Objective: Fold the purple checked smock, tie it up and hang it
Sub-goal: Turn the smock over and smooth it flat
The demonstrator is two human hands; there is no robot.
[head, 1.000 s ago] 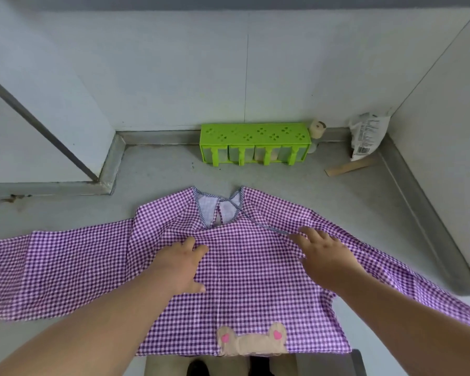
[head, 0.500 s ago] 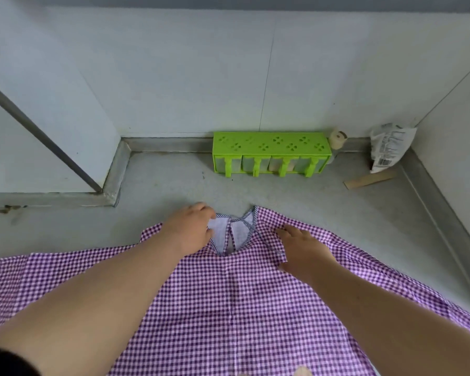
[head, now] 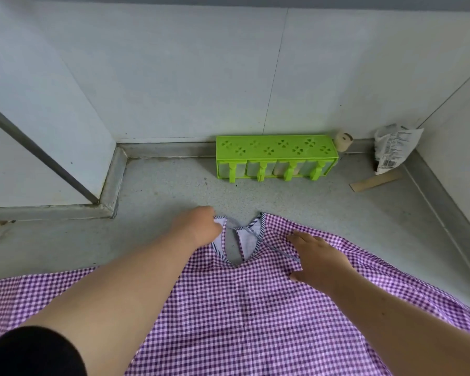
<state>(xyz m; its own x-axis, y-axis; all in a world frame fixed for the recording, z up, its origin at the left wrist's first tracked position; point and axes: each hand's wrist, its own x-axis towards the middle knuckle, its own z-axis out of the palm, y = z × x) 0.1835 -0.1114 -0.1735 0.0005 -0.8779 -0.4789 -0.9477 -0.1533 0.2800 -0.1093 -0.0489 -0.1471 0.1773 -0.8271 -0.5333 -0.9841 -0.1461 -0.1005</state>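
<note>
Grey speckled flooring fills the middle of the frame, running up to pale wall panels with a metal skirting along their foot. At frame centre the left hand (head: pixel 198 226) sits at the left corner of the neckline, its fingers (head: pixel 210 213) curled at the striped collar edge; they seem to pinch it, though the fingertips are hidden behind the hand. Just right of centre the right hand (head: pixel 319 257) lies flat on the cloth, fingers straight and slightly spread, pressing the shoulder down beside the thin tie cord (head: pixel 278 252). Both rest on the purple checked smock (head: pixel 242 308), which is spread flat on the floor (head: pixel 160 191) across the lower half of the frame, sleeves running out to the lower left and lower right, neck opening pointing toward the wall. Folding looks barely started, judging from the flat spread. Risks from here, as I judge them: pulling the collar with one hand while the other pins the cloth could skew the body and give a crooked fold, and the loose tie cord could get trapped inside a fold and be hard to reach for tying. Farther out, at upper right of centre, a green plastic rack (head: pixel 276 156) stands against the wall, with a white printed bag (head: pixel 394 147) and a strip of cardboard (head: pixel 376 181) well apart in the right corner.
</note>
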